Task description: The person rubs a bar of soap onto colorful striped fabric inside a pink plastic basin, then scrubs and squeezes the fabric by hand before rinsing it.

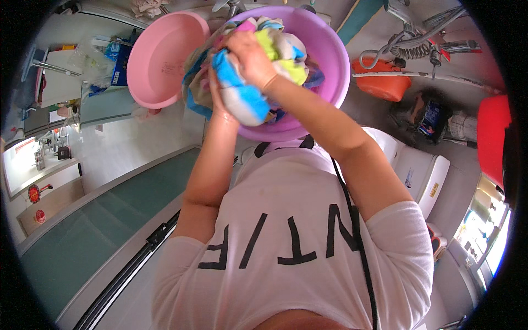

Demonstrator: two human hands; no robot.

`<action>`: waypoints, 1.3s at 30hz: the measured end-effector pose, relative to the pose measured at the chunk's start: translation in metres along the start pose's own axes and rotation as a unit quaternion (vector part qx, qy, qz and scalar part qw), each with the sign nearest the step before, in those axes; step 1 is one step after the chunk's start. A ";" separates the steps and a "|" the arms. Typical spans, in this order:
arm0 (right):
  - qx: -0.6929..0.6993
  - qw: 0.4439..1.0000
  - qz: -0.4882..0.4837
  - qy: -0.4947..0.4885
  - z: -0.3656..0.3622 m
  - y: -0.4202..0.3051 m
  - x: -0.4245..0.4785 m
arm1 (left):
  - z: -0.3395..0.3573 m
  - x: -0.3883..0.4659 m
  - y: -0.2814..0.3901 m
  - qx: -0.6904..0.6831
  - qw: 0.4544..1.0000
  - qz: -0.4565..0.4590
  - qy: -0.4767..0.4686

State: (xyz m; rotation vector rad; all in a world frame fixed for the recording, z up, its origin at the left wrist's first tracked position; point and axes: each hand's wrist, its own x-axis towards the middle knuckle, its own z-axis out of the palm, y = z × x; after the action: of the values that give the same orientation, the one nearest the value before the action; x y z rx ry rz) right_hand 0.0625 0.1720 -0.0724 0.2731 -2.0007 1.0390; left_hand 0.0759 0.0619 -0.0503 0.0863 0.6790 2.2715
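Note:
A bunched cloth (243, 97) with blue and off-white patches is between my two hands, raised over a purple plastic basin (336, 62). My left hand (221, 97) cups its left side, the fingers partly hidden by fabric. From above, my right hand (249, 55) presses on the upper part of the cloth; its fingertips are blurred. More fabric (293, 68), yellow-green, pink, blue and pale, lies heaped in the basin behind the hands. Some of the fabric (196, 93) hangs over the basin's left side. Whether it is all one piece, I cannot tell.
A pink plastic basin (144, 70) stands tilted at the left of the purple one. Behind them is a metal tap (236, 8). A shower hose (410, 51) hangs at the upper right, near an orange basin (383, 84). A white toilet (425, 177) stands at the right.

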 end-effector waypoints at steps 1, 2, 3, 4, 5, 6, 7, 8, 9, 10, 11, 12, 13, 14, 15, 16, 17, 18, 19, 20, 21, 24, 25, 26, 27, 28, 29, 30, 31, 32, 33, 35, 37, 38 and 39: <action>-0.077 0.997 -0.010 -0.021 -0.007 0.012 0.008 | 0.013 -0.007 -0.003 0.021 0.998 -0.018 0.062; -0.151 0.984 0.095 -0.022 -0.014 0.018 0.008 | 0.006 -0.005 -0.016 0.035 0.989 -0.026 0.141; -0.219 0.955 0.198 -0.026 -0.021 0.012 0.016 | 0.006 -0.007 -0.022 0.049 0.995 -0.032 0.087; -0.238 0.922 0.306 0.030 -0.012 0.016 0.010 | 0.018 -0.005 -0.031 0.098 0.990 0.008 0.100; -0.164 0.936 0.312 0.029 -0.006 0.018 0.002 | 0.030 -0.002 -0.036 0.147 0.982 0.046 0.113; -0.088 0.945 0.314 0.021 0.001 0.015 -0.005 | 0.009 0.005 -0.032 0.179 0.976 -0.005 0.125; -0.017 0.948 0.318 0.019 0.003 0.015 -0.012 | 0.012 0.013 -0.029 0.193 0.967 -0.010 0.164; 0.053 0.946 0.321 0.017 0.008 0.015 -0.021 | 0.016 0.015 -0.022 0.136 0.979 -0.025 0.147; 0.092 0.938 0.333 0.018 0.013 0.013 -0.025 | 0.018 0.018 -0.013 0.082 0.987 -0.043 0.129; 0.135 0.928 0.346 0.015 0.015 0.000 -0.020 | 0.007 0.024 -0.007 0.051 0.995 -0.033 0.077; -0.026 0.960 0.272 -0.058 0.007 -0.018 -0.026 | 0.000 0.029 -0.006 -0.006 0.999 -0.003 0.053; -0.001 0.952 0.297 -0.079 0.003 -0.026 -0.024 | -0.014 0.032 -0.013 0.026 0.999 0.039 0.024; -0.059 0.962 0.245 -0.108 0.002 -0.027 -0.025 | -0.036 0.034 -0.019 0.061 0.994 0.089 -0.007; -0.132 0.967 0.168 -0.136 -0.005 -0.024 -0.022 | -0.061 0.042 -0.023 0.032 0.994 0.095 -0.050; -0.205 0.961 0.093 -0.162 -0.013 -0.015 -0.020 | -0.055 0.045 -0.022 0.069 0.994 0.086 -0.020; -0.171 0.967 0.112 -0.149 -0.019 -0.005 -0.017 | -0.041 0.048 -0.022 0.104 0.992 0.073 0.009; -0.137 0.973 0.129 -0.136 -0.023 0.007 -0.012 | -0.029 0.051 -0.021 0.140 0.988 0.061 0.038; -0.102 0.977 0.143 -0.125 -0.025 0.013 -0.009 | -0.019 0.054 -0.018 0.122 0.992 0.039 0.003; -0.080 0.979 0.166 -0.087 -0.024 0.011 -0.010 | -0.020 0.054 -0.020 0.111 0.993 0.044 -0.023; -0.057 0.979 0.187 -0.050 -0.020 0.007 -0.013 | -0.024 0.054 -0.022 0.100 0.993 0.050 -0.049; -0.033 0.978 0.204 -0.014 -0.014 0.001 -0.013 | -0.027 0.054 -0.022 0.088 0.991 0.061 -0.076; -0.056 0.985 0.161 -0.037 -0.009 -0.041 -0.012 | -0.008 0.049 -0.044 -0.067 0.966 0.195 -0.154; -0.043 0.988 0.144 -0.023 -0.008 -0.045 -0.010 | -0.011 0.050 -0.041 -0.055 0.966 0.191 -0.166; -0.060 0.987 0.147 -0.034 -0.008 -0.042 -0.008 | -0.016 0.048 -0.040 -0.045 0.966 0.187 -0.174; -0.079 0.985 0.149 -0.039 -0.010 -0.030 -0.003 | -0.026 0.047 -0.024 0.079 0.983 0.130 -0.101; -0.097 0.983 0.151 -0.044 -0.012 -0.017 0.002 | -0.005 0.042 -0.011 0.202 0.976 0.072 -0.025; -0.130 0.977 0.168 -0.024 -0.012 -0.005 0.005 | 0.018 0.030 -0.014 0.141 0.990 0.025 -0.004; -0.147 0.974 0.173 -0.008 -0.011 -0.004 0.006 | 0.020 0.027 -0.013 0.120 0.993 0.007 -0.006; -0.164 0.970 0.178 0.009 -0.010 -0.004 0.007 | 0.019 0.026 -0.012 0.098 0.995 -0.011 -0.008; -0.146 0.972 0.183 0.011 -0.007 -0.007 0.007 | 0.011 0.030 -0.012 0.098 0.995 0.003 -0.013; -0.132 0.973 0.190 0.011 -0.004 -0.009 0.002 | 0.026 0.033 -0.022 0.055 0.994 0.083 0.045; -0.099 0.979 0.174 -0.024 -0.002 -0.024 -0.008 | 0.019 0.036 -0.036 0.020 0.984 0.172 0.042; -0.070 0.986 0.123 -0.082 -0.005 -0.047 -0.013 | -0.037 0.043 -0.030 0.008 0.980 0.183 -0.082; -0.067 0.991 0.094 -0.074 -0.001 -0.053 -0.019 | -0.047 0.043 -0.025 -0.003 0.982 0.163 -0.093; -0.072 0.991 0.079 -0.085 0.000 -0.052 -0.020 | -0.043 0.040 -0.016 0.002 0.986 0.142 -0.084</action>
State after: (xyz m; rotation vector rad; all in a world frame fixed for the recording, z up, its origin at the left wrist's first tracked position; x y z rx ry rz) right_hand 0.1022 0.1359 -0.0585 0.1303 -2.2709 0.9905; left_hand 0.0468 0.0792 -0.1007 0.3937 0.6127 2.4981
